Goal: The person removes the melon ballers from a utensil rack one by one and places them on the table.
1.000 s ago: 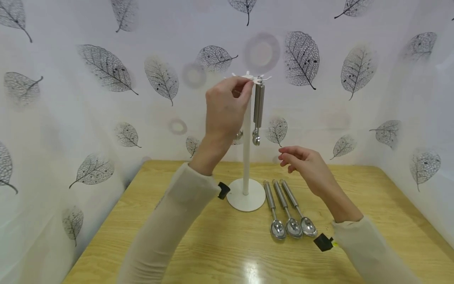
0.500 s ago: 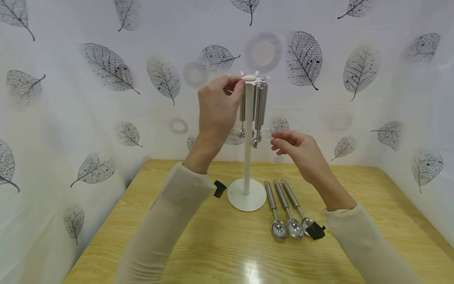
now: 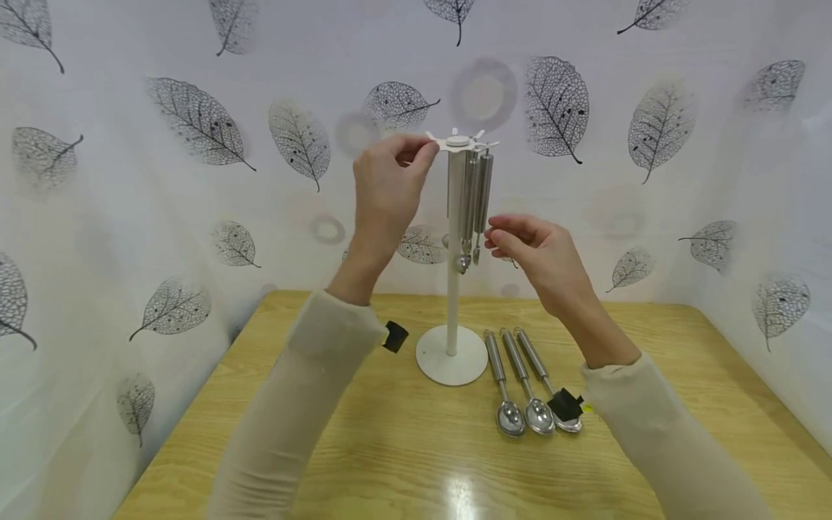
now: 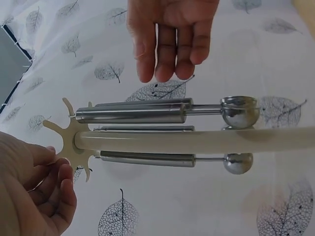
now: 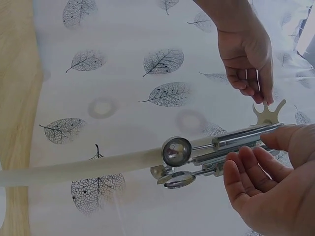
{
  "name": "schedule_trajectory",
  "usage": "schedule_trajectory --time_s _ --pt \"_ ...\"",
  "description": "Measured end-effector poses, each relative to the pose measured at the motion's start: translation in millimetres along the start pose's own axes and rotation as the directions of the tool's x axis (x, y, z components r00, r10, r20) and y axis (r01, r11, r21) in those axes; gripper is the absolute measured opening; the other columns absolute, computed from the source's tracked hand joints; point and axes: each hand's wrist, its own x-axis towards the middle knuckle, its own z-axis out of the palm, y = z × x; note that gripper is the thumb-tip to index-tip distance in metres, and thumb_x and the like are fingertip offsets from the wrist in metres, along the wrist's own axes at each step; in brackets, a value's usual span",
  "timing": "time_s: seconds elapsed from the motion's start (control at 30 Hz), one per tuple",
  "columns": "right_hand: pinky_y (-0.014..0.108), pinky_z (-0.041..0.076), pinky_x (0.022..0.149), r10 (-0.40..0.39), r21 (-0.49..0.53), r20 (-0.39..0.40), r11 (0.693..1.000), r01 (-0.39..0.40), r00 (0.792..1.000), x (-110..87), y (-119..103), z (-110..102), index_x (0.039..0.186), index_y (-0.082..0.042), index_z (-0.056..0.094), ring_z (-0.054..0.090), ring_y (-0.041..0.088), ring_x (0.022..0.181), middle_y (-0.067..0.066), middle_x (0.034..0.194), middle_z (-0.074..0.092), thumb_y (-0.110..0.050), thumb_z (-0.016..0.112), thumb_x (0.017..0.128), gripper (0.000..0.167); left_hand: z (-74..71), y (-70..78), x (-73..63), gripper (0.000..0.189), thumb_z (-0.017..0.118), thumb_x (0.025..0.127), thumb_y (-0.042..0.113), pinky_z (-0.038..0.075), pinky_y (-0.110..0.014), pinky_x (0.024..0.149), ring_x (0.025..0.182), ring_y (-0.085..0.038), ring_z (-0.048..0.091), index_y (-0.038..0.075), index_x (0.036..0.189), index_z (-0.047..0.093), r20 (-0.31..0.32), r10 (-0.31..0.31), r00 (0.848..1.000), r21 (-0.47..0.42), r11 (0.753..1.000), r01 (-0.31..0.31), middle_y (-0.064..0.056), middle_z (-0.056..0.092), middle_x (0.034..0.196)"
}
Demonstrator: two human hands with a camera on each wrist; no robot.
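Note:
A white utensil stand (image 3: 451, 303) rises from a round base and carries a hooked crown (image 3: 458, 141) on top. My left hand (image 3: 388, 180) pinches one of the crown's hooks between thumb and fingers at its left side. Several steel utensils with tube handles hang from the hooks, among them a small round-bowled scoop (image 4: 240, 112) and a tool with a ring-shaped head (image 5: 180, 180). My right hand (image 3: 539, 253) hovers just right of the hanging handles, fingers loosely bent and holding nothing. In the right wrist view its thumb overlaps the handles.
Three steel scoops with oval bowls (image 3: 510, 419) lie side by side on the wooden table (image 3: 364, 448), right of the stand's base (image 3: 432, 361). A white curtain with a leaf pattern (image 3: 555, 105) hangs behind and at both sides.
The left hand has moved left with the hook, and the crown has turned, shifting the hanging utensils around the pole. The right hand has risen and come closer to them.

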Motion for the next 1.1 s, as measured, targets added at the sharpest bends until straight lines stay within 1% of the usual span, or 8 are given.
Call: schedule_trajectory --time_s 0.17,0.3,0.47,0.57,0.67,0.8,0.97,1.1 --pt "0.027 0.059 0.093 -0.027 0.013 -0.008 1.000 0.027 1.000 5.2 -4 5 0.134 0.014 0.062 0.071 0.021 0.101 0.019 0.120 0.071 -0.003 0.063 0.107 0.032 -2.4 -4.1 5.8 0.018 0.074 0.102 0.017 0.057 -0.022 0.071 0.076 -0.015 0.068 0.003 0.112 0.080 0.034 -0.082 0.996 -0.038 0.996 0.084 -0.007 0.077 0.096" --pt "0.028 0.059 0.095 -0.037 0.053 -0.001 0.998 0.037 0.999 8.4 -4 10 0.134 0.017 0.059 0.071 0.024 0.106 0.026 0.123 0.068 0.002 0.061 0.106 0.032 -4.2 -8.5 8.5 0.018 0.075 0.102 0.017 0.059 -0.024 0.074 0.079 -0.018 0.070 0.003 0.114 0.080 0.060 -0.116 0.991 -0.071 0.990 0.120 -0.007 0.077 0.096" --pt "0.030 0.058 0.098 -0.041 0.057 0.017 0.998 0.040 0.999 11.2 -4 15 0.137 0.016 0.059 0.071 0.019 0.107 0.028 0.128 0.067 0.003 0.060 0.106 0.033 -5.8 -14.9 12.8 0.020 0.074 0.103 0.017 0.055 -0.024 0.070 0.079 -0.022 0.070 0.003 0.115 0.079 0.098 -0.119 0.988 -0.096 0.987 0.128 -0.007 0.076 0.096" --pt "0.032 0.056 0.102 -0.037 0.053 0.033 0.998 0.035 0.999 14.2 -5 18 0.140 0.014 0.058 0.071 0.018 0.110 0.028 0.132 0.066 0.002 0.060 0.107 0.035 -6.7 -18.3 16.4 0.021 0.073 0.103 0.019 0.053 -0.025 0.068 0.079 -0.021 0.069 0.004 0.116 0.078 0.124 -0.130 0.984 -0.113 0.983 0.144 -0.008 0.076 0.096" --pt "0.034 0.055 0.104 -0.031 0.056 0.049 0.998 0.028 0.998 17.6 -6 21 0.142 0.013 0.057 0.070 0.019 0.113 0.029 0.136 0.065 0.001 0.060 0.107 0.037 -7.3 -19.5 18.8 0.021 0.073 0.104 0.019 0.054 -0.027 0.069 0.077 -0.021 0.068 0.003 0.117 0.078 0.146 -0.142 0.979 -0.139 0.977 0.163 -0.009 0.076 0.096" --pt "0.035 0.055 0.105 -0.040 0.057 0.059 0.998 0.036 0.997 20.4 -10 25 0.143 0.014 0.055 0.070 0.020 0.113 0.029 0.137 0.064 0.002 0.057 0.108 0.037 -7.7 -19.6 19.7 0.021 0.072 0.104 0.018 0.057 -0.028 0.072 0.073 -0.018 0.067 0.001 0.116 0.077 0.164 -0.133 0.977 -0.165 0.973 0.161 -0.011 0.075 0.094" --pt "0.033 0.058 0.097 -0.059 0.074 0.059 0.996 0.055 0.996 24.8 -15 30 0.143 0.015 0.054 0.072 0.016 0.103 0.031 0.133 0.065 0.003 0.057 0.108 0.037 -9.2 -19.4 20.2 0.022 0.072 0.104 0.017 0.059 -0.027 0.072 0.072 -0.018 0.067 0.000 0.116 0.076 0.181 -0.120 0.976 -0.170 0.974 0.151 -0.012 0.075 0.093" --pt "0.030 0.061 0.089 -0.067 0.079 0.060 0.995 0.063 0.996 27.4 -18 32 0.142 0.014 0.056 0.073 0.015 0.095 0.027 0.124 0.070 0.002 0.060 0.107 0.038 -11.0 -18.9 20.5 0.021 0.072 0.104 0.018 0.059 -0.028 0.073 0.073 -0.018 0.067 0.001 0.116 0.076 0.198 -0.131 0.971 -0.155 0.974 0.163 -0.012 0.074 0.092"
